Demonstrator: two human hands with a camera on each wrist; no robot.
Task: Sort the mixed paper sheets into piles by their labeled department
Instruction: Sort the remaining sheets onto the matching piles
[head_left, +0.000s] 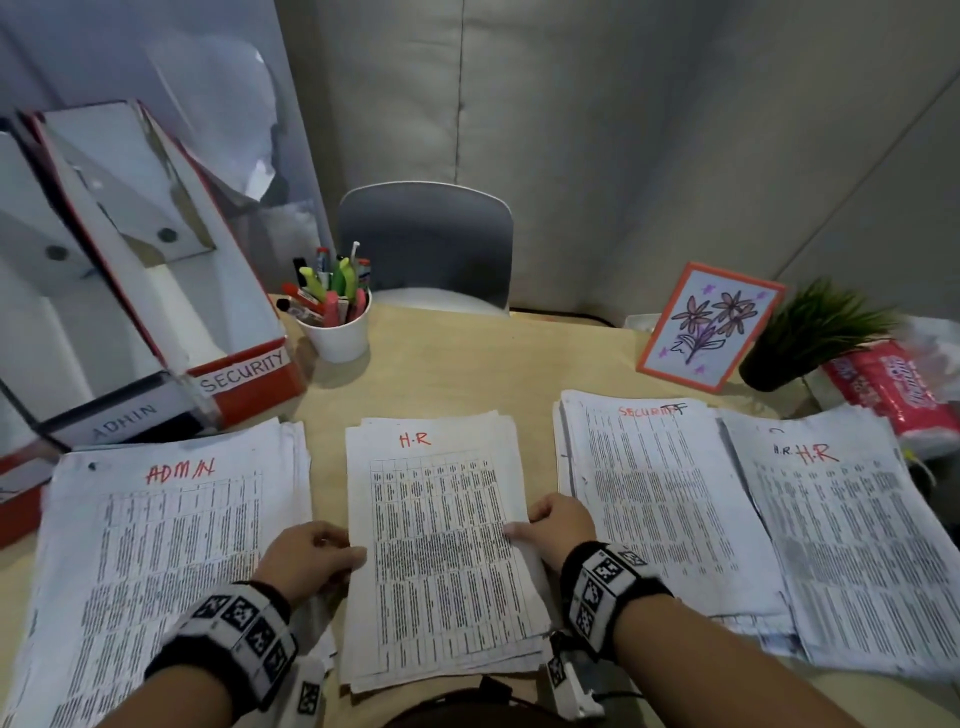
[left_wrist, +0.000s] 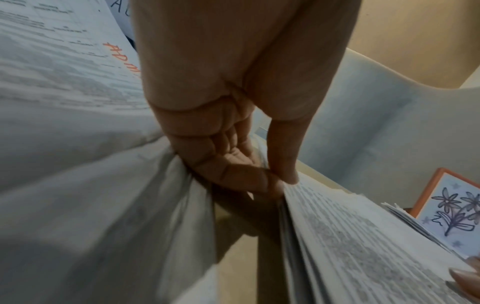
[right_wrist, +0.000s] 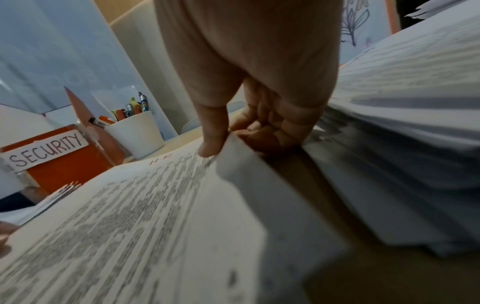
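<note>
Head view: high above the desk (head_left: 467, 364), facing forward and down across four paper stacks. Left wrist view: very close, low, looking along the left hand (left_wrist: 233, 123) toward the flower picture (left_wrist: 451, 214). Right wrist view: equally close, facing the pen cup (right_wrist: 135, 131). All three share the middle stack (head_left: 441, 545).

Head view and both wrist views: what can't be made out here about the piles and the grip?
- Printed table text on the middle H.R pile: too small in the head view, blurred in both wrist views.
- Sheets beneath each top page: covered, labels unseen.
- Left hand fingertips: tucked under the pile's edge.
- ADMIN pile: cut off by the frame's left edge.
</note>
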